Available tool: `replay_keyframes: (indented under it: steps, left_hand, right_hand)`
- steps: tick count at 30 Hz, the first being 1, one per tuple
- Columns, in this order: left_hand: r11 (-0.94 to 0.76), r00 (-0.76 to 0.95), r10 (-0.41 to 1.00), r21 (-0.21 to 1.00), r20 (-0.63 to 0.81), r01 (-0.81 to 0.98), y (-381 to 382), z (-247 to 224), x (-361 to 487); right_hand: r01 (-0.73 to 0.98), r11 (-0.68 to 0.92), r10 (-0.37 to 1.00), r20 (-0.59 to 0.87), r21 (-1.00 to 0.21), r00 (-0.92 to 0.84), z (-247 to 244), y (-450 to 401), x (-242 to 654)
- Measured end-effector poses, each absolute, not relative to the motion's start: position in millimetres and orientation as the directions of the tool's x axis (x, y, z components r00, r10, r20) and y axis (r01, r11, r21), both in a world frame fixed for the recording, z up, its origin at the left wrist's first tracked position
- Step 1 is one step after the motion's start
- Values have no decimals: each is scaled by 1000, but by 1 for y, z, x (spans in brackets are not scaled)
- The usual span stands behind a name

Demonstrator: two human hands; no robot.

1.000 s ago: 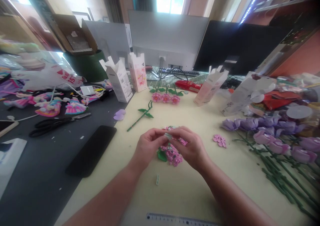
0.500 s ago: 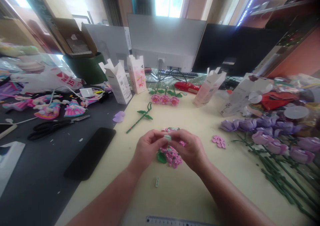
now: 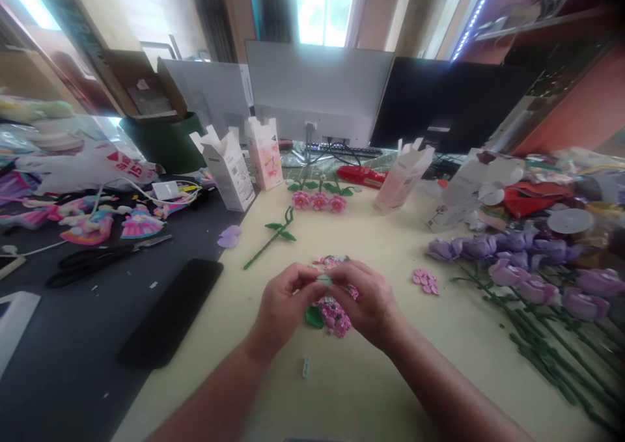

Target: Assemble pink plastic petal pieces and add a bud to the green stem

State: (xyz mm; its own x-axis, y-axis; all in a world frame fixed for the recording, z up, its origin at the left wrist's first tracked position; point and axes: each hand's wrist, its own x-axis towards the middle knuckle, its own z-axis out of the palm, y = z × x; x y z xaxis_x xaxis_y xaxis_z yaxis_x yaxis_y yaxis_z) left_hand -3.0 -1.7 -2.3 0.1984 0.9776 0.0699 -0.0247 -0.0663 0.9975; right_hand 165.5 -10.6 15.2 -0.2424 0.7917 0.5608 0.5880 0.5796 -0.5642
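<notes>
My left hand (image 3: 287, 304) and my right hand (image 3: 366, 303) meet above the cream tabletop (image 3: 390, 390), their fingertips pinching a small pale green plastic piece (image 3: 323, 278). Just below them lies a cluster of pink brick petals (image 3: 334, 318) with a green leaf piece (image 3: 314, 317), partly hidden by my hands. A loose pale green brick (image 3: 305, 366) lies nearer me. To the right are loose pink petals (image 3: 424, 281). Farther off lie a green brick stem (image 3: 273, 237) and a row of pink brick flowers (image 3: 318, 201).
Purple brick flowers on long green stems (image 3: 517, 266) cover the table's right side. Opened flower boxes (image 3: 227, 168) stand at the back, before monitors. On the dark left surface are a black pad (image 3: 170, 312), scissors (image 3: 92, 260) and colourful dolls (image 3: 90, 228).
My hands stay together on the same small piece, with little visible movement. The whole view has drifted, and the ruler at the bottom edge has almost gone from sight.
</notes>
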Motion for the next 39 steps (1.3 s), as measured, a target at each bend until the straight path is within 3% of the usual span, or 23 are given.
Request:
replay_keyframes:
  steps: [18, 21, 25, 30, 39]
  left_hand:
    - [-105, 195, 977, 991, 87, 80, -5, 1, -5]
    - [-59, 186, 981, 998, 53, 29, -3, 1, -4]
    - [-63, 179, 981, 995, 76, -77, 0, 3, -3]
    - [-34, 187, 981, 993, 55, -115, 1, 3, -3]
    - [59, 258, 966, 985, -16, -162, 2, 1, -2]
  right_hand:
    - [558, 553, 821, 518, -619, -240, 17, -14, 162]
    - [501, 410, 909, 385, -762, -158, 15, -13, 159]
    - [197, 98, 992, 80, -975, -95, 15, -10, 157]
    - [-51, -94, 987, -86, -994, -133, 13, -6, 161]
    - [-115, -153, 974, -130, -982, -188, 15, -7, 161]
